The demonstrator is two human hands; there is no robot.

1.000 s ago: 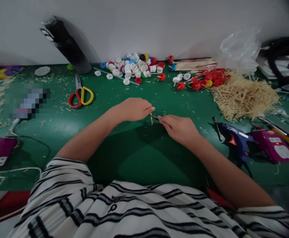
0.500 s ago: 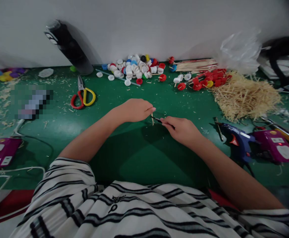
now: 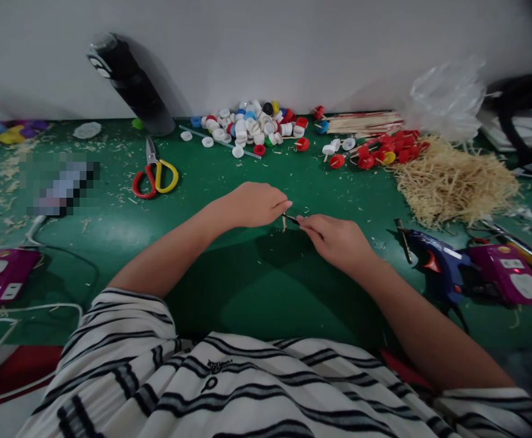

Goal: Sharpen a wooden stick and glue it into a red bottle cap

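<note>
My left hand is closed in a pinch, back of the hand up. Just below its fingertips shows a short pale wood strip, seemingly held there, though the grip itself is hidden. Between thumb and fingers my right hand grips a thin dark pointed tool; its kind is too small to make out. The tool's tip meets the strip close to the left fingertips. Small pale shavings lie on the green table around both hands.
Beyond my hands is a pile of bottle caps, with red caps on sticks and wood shavings to the right. Scissors and a black bottle stand left. A blue glue gun lies at right.
Both hands keep nearly the same pose. Less of the pale strip shows below the left fingertips, and the whole view has shifted slightly.
</note>
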